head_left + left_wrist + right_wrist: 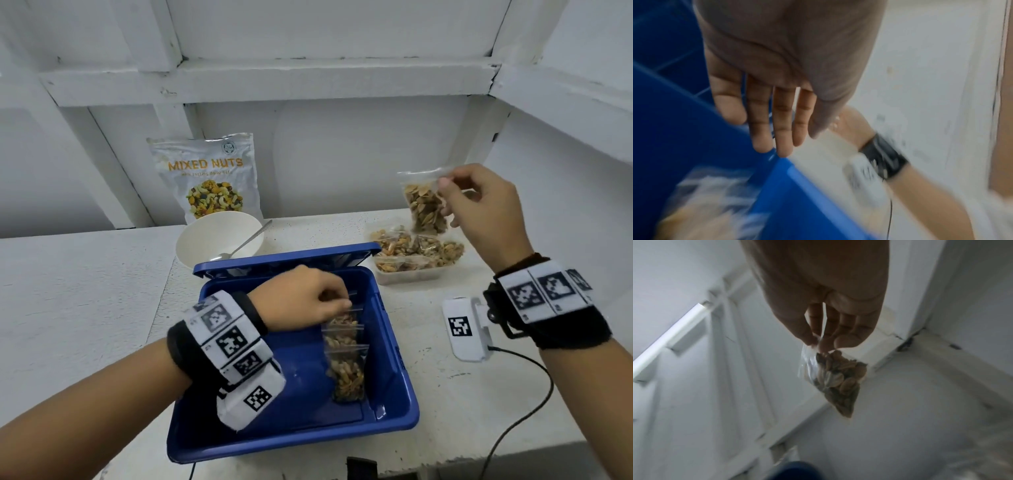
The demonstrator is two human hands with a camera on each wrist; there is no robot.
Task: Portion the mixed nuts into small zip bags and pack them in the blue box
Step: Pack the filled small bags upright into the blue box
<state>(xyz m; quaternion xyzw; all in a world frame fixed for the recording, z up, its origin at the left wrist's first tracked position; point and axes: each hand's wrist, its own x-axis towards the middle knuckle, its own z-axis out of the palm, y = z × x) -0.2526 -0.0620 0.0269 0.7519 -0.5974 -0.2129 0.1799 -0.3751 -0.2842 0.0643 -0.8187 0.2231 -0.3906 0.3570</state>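
The blue box (394,377) stands open at the table's front, its lid (287,260) tipped up behind it. Inside, along the right wall, lies a row of filled zip bags (344,359). My left hand (342,303) hovers at the far end of that row. In the left wrist view my left hand (789,144) has straight fingers and holds nothing, above the blue box (807,194) and the blurred bags (711,203). My right hand (445,183) pinches the top of another nut-filled zip bag (424,205), lifted above the table at the back right. The right wrist view shows my right hand (818,344) with the bag (836,379) dangling from it.
A clear plastic tub (411,275) with several filled bags (418,250) sits right of the lid, under my right hand. Behind the box are a white bowl (219,240) with a spoon (246,240) and the mixed nuts pouch (209,178) against the wall. A white tagged device (466,329) trails a cable (534,404).
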